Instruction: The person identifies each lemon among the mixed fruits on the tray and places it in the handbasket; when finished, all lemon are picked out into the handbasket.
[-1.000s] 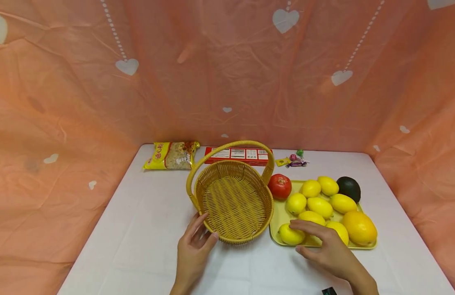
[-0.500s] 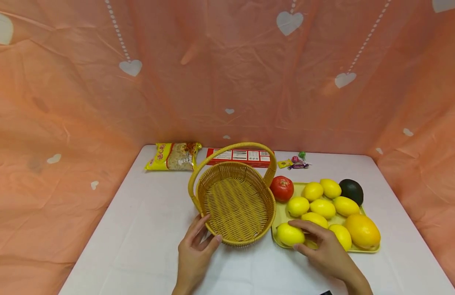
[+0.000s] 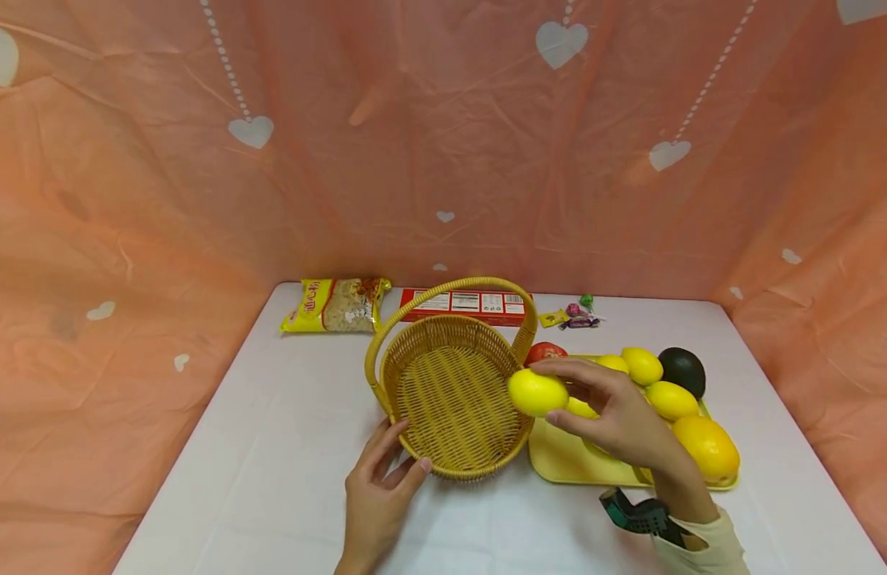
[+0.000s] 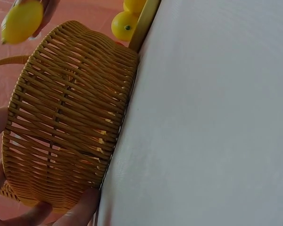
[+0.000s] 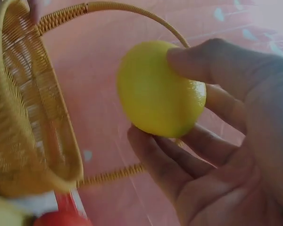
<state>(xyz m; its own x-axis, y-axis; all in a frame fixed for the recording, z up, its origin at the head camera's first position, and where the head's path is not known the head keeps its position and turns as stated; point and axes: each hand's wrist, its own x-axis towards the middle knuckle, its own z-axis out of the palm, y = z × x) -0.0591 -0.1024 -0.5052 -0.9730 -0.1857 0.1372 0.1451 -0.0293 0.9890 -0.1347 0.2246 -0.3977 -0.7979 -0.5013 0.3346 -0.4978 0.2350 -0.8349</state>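
Observation:
A yellow lemon (image 3: 538, 392) is pinched between the thumb and fingers of my right hand (image 3: 623, 419), raised beside the right rim of a wicker basket (image 3: 457, 407). In the right wrist view, the thumb presses one side of the lemon (image 5: 153, 89) and fingers support it from below. The round basket has a tall arched handle and a bare woven floor. My left hand (image 3: 382, 495) holds its near-left side, thumb at the rim; in the left wrist view fingers (image 4: 82, 207) reach along the lower wall of the basket (image 4: 70, 113).
A yellow tray (image 3: 572, 465) at the right carries several lemons (image 3: 671, 400), a large orange-yellow fruit (image 3: 705, 449) and a dark avocado-like fruit (image 3: 682, 372). A red fruit (image 3: 545, 352) sits by the basket. Behind are a yellow food packet (image 3: 335, 305), a red box (image 3: 486, 304) and wrapped candies (image 3: 576, 315).
My right hand has taken a lemon from the tray's front-left corner, lifted it and carried it left and away from me to the basket's right rim. My left hand stays on the basket.

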